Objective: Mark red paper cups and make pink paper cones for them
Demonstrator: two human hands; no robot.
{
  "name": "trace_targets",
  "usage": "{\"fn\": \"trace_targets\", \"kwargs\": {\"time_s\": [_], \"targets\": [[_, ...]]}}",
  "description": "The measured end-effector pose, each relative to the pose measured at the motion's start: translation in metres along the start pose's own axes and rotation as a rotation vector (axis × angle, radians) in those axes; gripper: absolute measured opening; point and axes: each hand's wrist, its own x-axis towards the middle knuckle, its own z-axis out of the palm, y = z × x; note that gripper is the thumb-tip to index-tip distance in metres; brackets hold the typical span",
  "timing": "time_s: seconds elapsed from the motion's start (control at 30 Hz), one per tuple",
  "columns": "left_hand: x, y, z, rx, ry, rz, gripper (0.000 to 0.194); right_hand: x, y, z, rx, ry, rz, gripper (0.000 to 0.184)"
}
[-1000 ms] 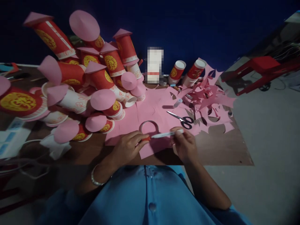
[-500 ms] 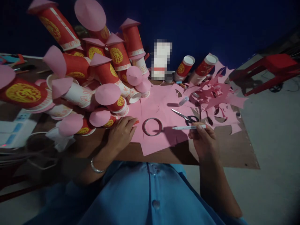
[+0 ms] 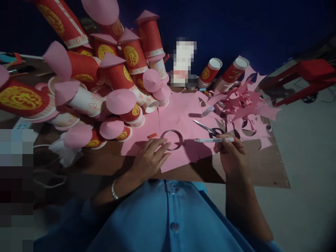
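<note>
Two hands appear, the right (image 3: 233, 154) gripping a marker (image 3: 210, 140), the left (image 3: 151, 155) unclenched at a ring (image 3: 182, 140).

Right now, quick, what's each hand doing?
Left hand: open, at the edge of the ring, touch unclear.
Right hand: closed, holding the white pen.

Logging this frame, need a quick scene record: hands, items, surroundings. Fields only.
left hand: open, fingertips at the ring; contact unclear
right hand: holds a white marker, one end pointing left
on the pink paper: ring, small orange piece, scissors, small tube
left side: pile of decorated cups with pink cones
right side: cut pink scraps
back: two red-and-white cups without cones
table: brown
</note>
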Motion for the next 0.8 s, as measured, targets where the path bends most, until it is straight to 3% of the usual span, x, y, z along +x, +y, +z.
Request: {"fn": "trace_targets", "kwargs": {"time_s": [0.13,0.3,0.4,0.6,0.8], "targets": [[0.012,-0.001,0.002,0.007,-0.101,-0.107,0.05,0.001,-0.003,0.002,-0.002,0.005,-0.002,0.016],[0.023,-0.004,0.005,0.023,-0.18,-0.164,0.068,0.003,-0.008,0.003,-0.015,0.004,-0.015,0.016],[0.024,-0.003,0.004,0.057,-0.177,-0.173,0.067,0.007,-0.01,0.004,-0.066,-0.03,-0.042,0.016],[0.014,0.0,-0.001,0.111,-0.142,-0.094,0.046,0.024,-0.015,0.009,-0.165,-0.153,-0.083,0.015],[0.016,-0.004,0.0,0.104,-0.219,-0.153,0.067,0.043,-0.024,0.027,-0.296,-0.24,-0.05,0.027]]}}
